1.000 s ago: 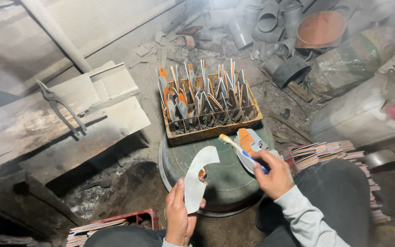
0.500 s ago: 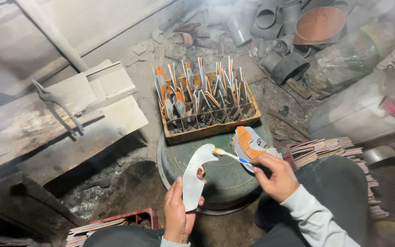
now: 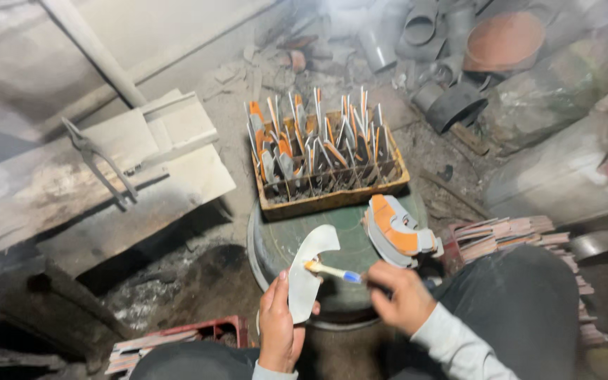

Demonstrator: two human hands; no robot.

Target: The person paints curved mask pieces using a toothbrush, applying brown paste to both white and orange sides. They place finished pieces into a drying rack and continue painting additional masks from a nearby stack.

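Note:
My left hand (image 3: 279, 325) holds a white curved flat piece (image 3: 307, 271) upright over a round green drum lid (image 3: 283, 243). My right hand (image 3: 397, 295) grips a small brush (image 3: 332, 271) with a blue and white handle; its yellowish tip touches the white piece. A stack of grey and orange curved pieces (image 3: 397, 229) lies on the lid just beyond my right hand. Behind the lid stands a wooden crate (image 3: 332, 200) with several similar pieces set on edge in it.
Metal shears (image 3: 100, 165) lie on pale sheets (image 3: 93, 183) at the left. Pipe sections and a brown bowl (image 3: 504, 42) are piled at the back right. A stack of flat pieces (image 3: 508, 236) sits by my right knee, another (image 3: 142, 348) lower left.
My right hand has brought the brush from the orange stack leftward onto the white piece. The left hand has tilted the white piece a little toward the brush.

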